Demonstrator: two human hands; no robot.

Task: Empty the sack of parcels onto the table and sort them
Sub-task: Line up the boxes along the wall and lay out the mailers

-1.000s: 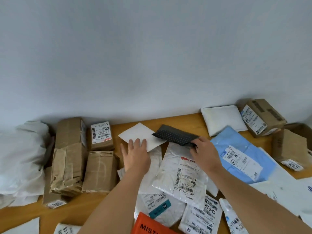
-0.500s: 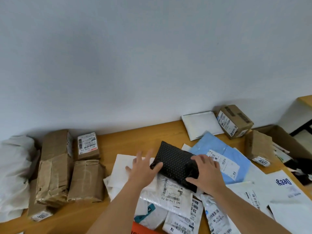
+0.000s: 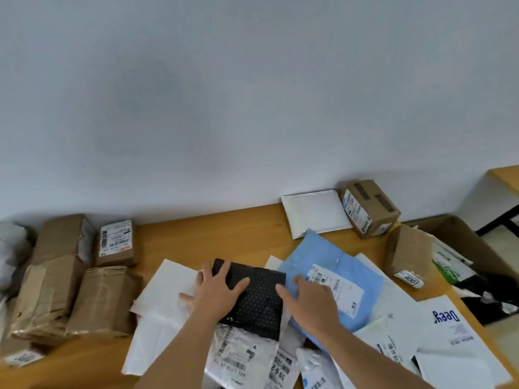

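Note:
A black dotted mailer (image 3: 259, 300) lies flat on the pile of parcels in the middle of the wooden table (image 3: 213, 234). My left hand (image 3: 214, 292) rests on its left part with fingers spread, the fingertips over its far left corner. My right hand (image 3: 310, 303) lies open on the blue mailer (image 3: 334, 265) just right of the black one, its thumb touching the black mailer's right edge. Under them lie white mailers (image 3: 165, 290) and several labelled grey bags (image 3: 238, 357).
Brown paper parcels (image 3: 101, 299) are grouped at the left, beside a white sack (image 3: 11, 248). A white padded envelope (image 3: 314, 211) and two cardboard boxes (image 3: 369, 207) stand at the back right. An open carton (image 3: 477, 248) sits beyond the table's right edge.
The black mailer was held up in my right hand, then laid flat on the pile. Both hands have settled onto it and the blue mailer. The view has shifted right.

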